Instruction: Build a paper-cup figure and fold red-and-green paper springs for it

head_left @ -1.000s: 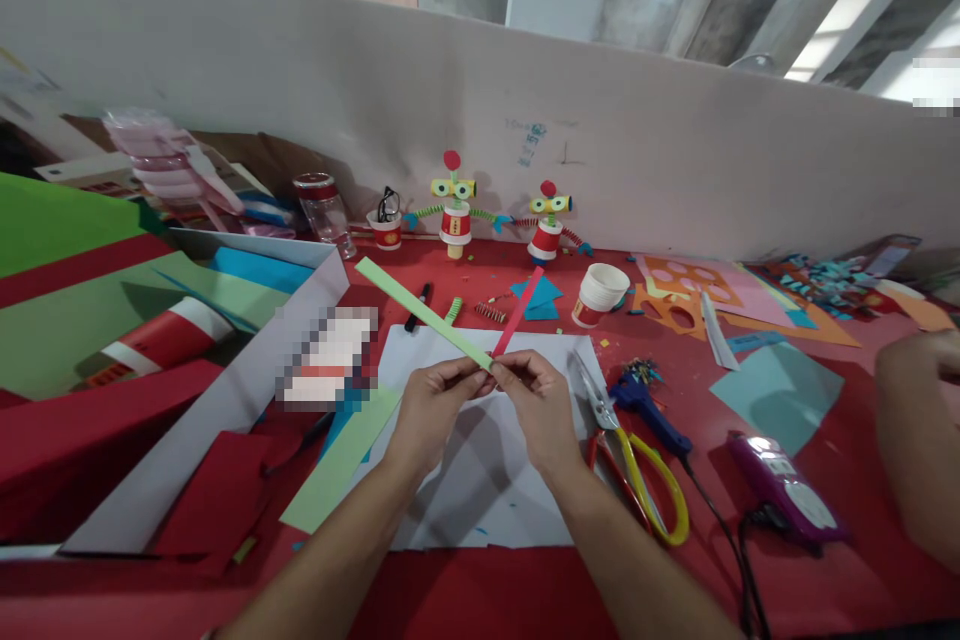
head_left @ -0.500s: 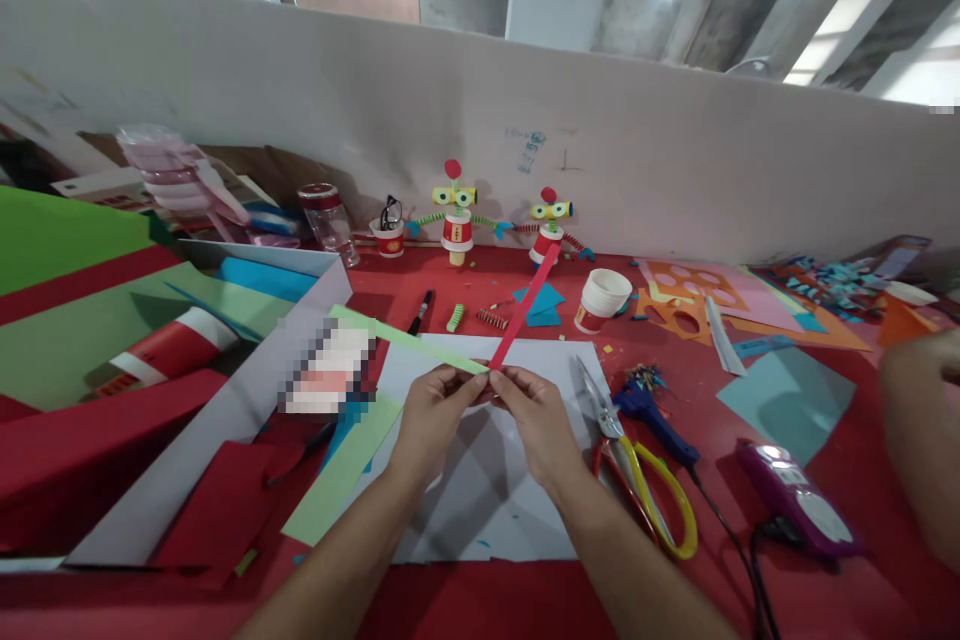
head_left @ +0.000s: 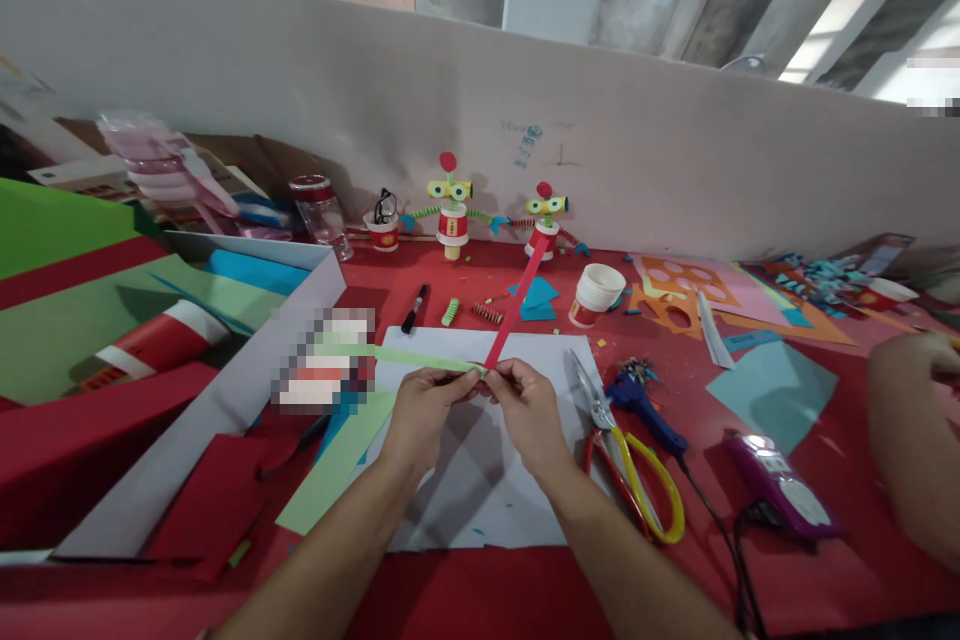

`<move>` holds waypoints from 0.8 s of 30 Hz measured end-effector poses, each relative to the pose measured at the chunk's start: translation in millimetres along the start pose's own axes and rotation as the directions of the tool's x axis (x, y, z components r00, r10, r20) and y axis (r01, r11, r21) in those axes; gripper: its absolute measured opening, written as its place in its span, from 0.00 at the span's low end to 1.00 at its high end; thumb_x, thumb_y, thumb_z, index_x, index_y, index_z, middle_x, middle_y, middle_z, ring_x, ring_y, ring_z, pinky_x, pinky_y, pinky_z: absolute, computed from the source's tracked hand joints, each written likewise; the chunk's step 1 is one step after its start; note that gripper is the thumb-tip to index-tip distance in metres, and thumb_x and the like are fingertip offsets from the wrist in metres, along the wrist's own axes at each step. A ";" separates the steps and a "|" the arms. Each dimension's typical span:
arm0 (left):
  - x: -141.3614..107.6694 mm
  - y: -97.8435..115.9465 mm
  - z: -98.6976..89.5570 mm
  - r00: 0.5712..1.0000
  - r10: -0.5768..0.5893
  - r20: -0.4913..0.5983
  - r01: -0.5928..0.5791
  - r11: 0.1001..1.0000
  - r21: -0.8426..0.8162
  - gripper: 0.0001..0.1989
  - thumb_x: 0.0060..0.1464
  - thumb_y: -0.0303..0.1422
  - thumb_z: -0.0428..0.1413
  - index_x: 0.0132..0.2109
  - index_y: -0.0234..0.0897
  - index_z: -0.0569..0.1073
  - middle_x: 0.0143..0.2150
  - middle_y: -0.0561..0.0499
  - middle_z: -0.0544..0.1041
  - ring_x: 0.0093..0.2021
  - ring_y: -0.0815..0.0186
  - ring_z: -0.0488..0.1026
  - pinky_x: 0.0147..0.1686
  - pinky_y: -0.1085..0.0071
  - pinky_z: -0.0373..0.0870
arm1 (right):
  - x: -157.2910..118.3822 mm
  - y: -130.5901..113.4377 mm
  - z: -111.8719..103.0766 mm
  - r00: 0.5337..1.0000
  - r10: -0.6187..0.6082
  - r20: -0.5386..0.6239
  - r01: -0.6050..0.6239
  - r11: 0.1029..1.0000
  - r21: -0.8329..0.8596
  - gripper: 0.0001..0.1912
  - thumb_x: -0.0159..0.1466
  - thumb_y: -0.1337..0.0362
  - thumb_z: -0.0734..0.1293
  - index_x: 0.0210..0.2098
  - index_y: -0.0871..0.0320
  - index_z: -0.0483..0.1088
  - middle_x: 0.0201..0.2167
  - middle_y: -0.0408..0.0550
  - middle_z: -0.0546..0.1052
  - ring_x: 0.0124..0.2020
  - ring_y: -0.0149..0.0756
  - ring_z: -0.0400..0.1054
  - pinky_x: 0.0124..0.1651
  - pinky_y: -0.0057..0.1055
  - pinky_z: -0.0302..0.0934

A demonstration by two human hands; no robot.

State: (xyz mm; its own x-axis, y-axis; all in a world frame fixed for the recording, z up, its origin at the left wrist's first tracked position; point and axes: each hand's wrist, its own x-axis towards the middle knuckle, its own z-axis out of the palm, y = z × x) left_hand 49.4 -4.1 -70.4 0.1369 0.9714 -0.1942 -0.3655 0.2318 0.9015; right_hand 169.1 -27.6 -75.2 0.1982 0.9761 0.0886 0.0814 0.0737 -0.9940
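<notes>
At the centre of the frame, the green strip and the red strip met at one end, where our left hand and right hand had their fingers pinched nearly closed on them. We held them above white sheets; scissors lay right of centre on the red table.

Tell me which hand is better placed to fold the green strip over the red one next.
Probably your left hand: the green strip stretches out to its side. Your right hand pinches by the foot of the red strip, so it could steady that end.
</notes>
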 end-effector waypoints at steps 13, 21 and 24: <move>-4.8 5.7 2.7 0.998 -0.032 0.056 0.035 0.997 -0.064 0.10 0.37 0.33 0.68 0.26 0.33 0.76 0.24 0.52 0.76 0.28 0.70 0.71 0.34 0.73 0.66 | -1.5 -6.4 2.1 0.997 0.049 -0.051 -0.042 0.991 0.127 0.08 0.55 0.61 0.67 0.24 0.58 0.70 0.21 0.41 0.73 0.25 0.30 0.64 0.31 0.28 0.58; 3.8 5.7 -5.1 0.997 -0.080 0.023 0.082 0.990 -0.116 0.12 0.35 0.33 0.69 0.24 0.32 0.74 0.22 0.54 0.73 0.26 0.72 0.69 0.31 0.75 0.66 | -0.8 -11.1 0.6 0.986 0.140 0.095 -0.165 0.918 0.360 0.09 0.54 0.58 0.69 0.29 0.58 0.73 0.24 0.42 0.74 0.27 0.29 0.66 0.33 0.28 0.58; 5.0 8.7 -7.5 0.996 -0.077 0.053 0.083 0.990 -0.115 0.12 0.35 0.32 0.69 0.27 0.32 0.75 0.24 0.54 0.74 0.26 0.73 0.70 0.30 0.76 0.66 | -1.0 -14.1 -0.5 0.979 0.153 0.135 -0.194 0.907 0.374 0.13 0.50 0.61 0.73 0.35 0.57 0.73 0.26 0.41 0.74 0.28 0.29 0.67 0.34 0.28 0.59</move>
State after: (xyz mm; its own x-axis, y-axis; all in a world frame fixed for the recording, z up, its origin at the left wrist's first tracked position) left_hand 40.0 3.1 -66.5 0.2135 0.9465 -0.2420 -0.4564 0.3157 0.8319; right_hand 168.2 -29.7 -61.3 0.0748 0.9944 -0.0745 -0.3299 -0.0458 -0.9429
